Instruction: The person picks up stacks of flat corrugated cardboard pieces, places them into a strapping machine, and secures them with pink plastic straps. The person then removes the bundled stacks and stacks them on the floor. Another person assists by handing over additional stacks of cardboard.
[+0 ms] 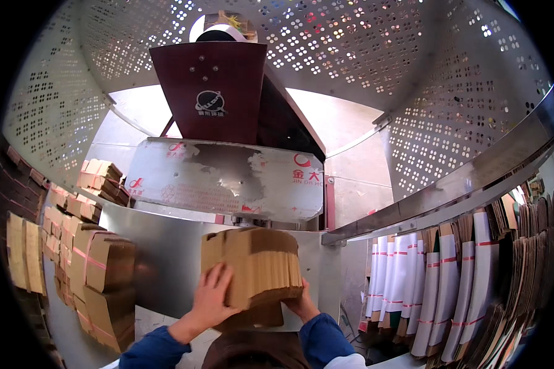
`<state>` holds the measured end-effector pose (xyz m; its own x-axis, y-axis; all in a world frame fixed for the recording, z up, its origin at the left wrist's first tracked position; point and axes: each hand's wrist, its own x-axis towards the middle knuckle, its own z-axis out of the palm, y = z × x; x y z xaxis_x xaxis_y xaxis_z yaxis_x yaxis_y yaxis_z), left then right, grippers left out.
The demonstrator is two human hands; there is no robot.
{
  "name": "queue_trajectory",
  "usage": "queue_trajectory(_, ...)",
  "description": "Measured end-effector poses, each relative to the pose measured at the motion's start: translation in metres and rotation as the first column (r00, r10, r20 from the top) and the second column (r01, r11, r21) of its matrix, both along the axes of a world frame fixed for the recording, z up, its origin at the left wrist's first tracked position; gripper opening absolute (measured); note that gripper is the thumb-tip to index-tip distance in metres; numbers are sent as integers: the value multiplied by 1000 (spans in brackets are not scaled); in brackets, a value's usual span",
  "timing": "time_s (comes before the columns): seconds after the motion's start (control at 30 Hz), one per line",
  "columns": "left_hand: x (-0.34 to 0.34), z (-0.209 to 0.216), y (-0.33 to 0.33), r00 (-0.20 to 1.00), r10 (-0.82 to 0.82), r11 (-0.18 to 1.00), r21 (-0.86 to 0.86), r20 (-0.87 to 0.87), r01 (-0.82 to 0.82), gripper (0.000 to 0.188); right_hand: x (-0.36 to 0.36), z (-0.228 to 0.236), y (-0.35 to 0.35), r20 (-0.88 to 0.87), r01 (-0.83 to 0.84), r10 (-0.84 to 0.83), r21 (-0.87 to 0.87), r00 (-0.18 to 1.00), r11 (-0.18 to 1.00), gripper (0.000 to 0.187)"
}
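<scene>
A thick stack of brown flat cardboard blanks [258,264] is held between my two hands, over the near edge of a metal worktop [166,258]. My left hand [212,301] presses the stack's left side, its fingers laid up along the cardboard. Low on the right side, my right hand [303,302] grips the stack, and its fingers are partly hidden behind the edge. More brown cardboard [252,318] shows beneath the stack; whether it belongs to the same stack, I cannot tell.
Beyond the worktop stands a machine with a dark red column [215,92] and a scuffed metal plate [228,178]. A perforated metal guard [351,49] curves around it. Banded cardboard bundles [101,264] are piled at left. White and brown banded sheets [437,289] stand at right.
</scene>
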<state>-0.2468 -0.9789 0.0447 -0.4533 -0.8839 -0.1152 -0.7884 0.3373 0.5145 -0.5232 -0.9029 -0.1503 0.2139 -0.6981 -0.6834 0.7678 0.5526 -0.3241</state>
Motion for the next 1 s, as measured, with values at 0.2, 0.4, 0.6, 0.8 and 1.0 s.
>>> queue_trajectory(0.2,-102,-8,23,987,-137,990,-5,80,138,99,-63,-30,28,-779,-499,436,185,451,847,40)
queue_trajectory(0.4,-109,-11,29,989,-151,988,22,-1,151,98,-109,107,-48,-966,-432,4,120,-260,894,27)
queue_trajectory(0.6,-110,-40,31,987,-80,995,51,-138,88,71,15,275,-196,-864,-564,-493,-458,102,687,22)
queue_trajectory(0.8,-119,-65,55,997,-26,1000,4,-70,26,50,93,151,-292,-858,-442,-419,-513,297,736,24)
queue_trajectory(1.0,-117,-86,75,981,-71,989,115,-178,93,45,63,93,-280,-794,-220,-126,-312,595,924,30)
